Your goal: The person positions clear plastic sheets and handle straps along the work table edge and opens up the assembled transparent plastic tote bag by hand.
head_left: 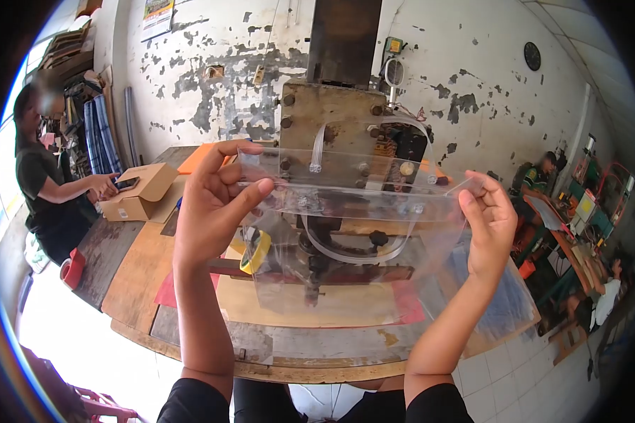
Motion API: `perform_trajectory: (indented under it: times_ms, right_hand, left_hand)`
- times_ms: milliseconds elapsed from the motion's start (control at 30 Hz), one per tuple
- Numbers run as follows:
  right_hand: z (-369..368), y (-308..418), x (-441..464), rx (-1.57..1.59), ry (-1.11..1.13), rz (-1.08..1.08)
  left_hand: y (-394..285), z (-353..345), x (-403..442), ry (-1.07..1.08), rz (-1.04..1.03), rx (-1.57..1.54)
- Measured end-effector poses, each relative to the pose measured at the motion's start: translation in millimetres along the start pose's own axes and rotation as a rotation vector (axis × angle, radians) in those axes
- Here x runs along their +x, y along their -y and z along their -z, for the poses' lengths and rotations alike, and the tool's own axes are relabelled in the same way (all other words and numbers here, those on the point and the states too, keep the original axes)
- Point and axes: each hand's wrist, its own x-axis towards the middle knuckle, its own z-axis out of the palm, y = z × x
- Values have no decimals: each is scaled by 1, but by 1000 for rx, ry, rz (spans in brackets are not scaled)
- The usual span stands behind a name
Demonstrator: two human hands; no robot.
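Clear plastic bag (374,204) is up in the air over the near side of the table (137,282), stretched flat in front of the press (328,113). Left hand (219,194) pinches its top left corner, thumb against fingers. Right hand (490,222) has the top right corner the same way. Both grasping, neither free. Bag has clear strap handles: one loops up from the top edge, one hangs in a U across the front. No print I can read on the bag; you see the press straight through it.

Under the press: tan board (289,307) with red showing at both ends. Yellow tape (256,252) by the bag's left edge. Clear sheets (511,303) on the table, right side. Red tape (72,269) at the left edge.

Writing: poster (157,19) high on the wall has yellow print and text, too small from here. Carton (137,194) carries a small pale label, not legible. Clock (532,56) upper right, can't read the time.

Co-worker (42,169) at left holds a phone (128,183) over the carton. Another person (536,178) sits far right by a bench.
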Motion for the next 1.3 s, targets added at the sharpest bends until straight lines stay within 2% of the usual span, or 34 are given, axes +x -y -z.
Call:
perform_trajectory:
  times_ms: [267,800,867,1033,1300]
  right_hand:
    - [-1,4,-3,-27,-27,23]
    - [1,7,-6,-9,-12,27]
    - [2,5,-5,-10,-5,14]
    - [7,0,-4,-13,38,-15]
    - [14,0,-4,-24,84,-47]
  left_hand:
    - [-6,-2,-4,-52,-77,-26]
    - [-3,0,-3,-33,-65,-17]
    - [-5,-3,-4,-9,-64,-118]
    - [-2,6,-4,87,-27,-117]
    - [0,9,-3,169,40,3]
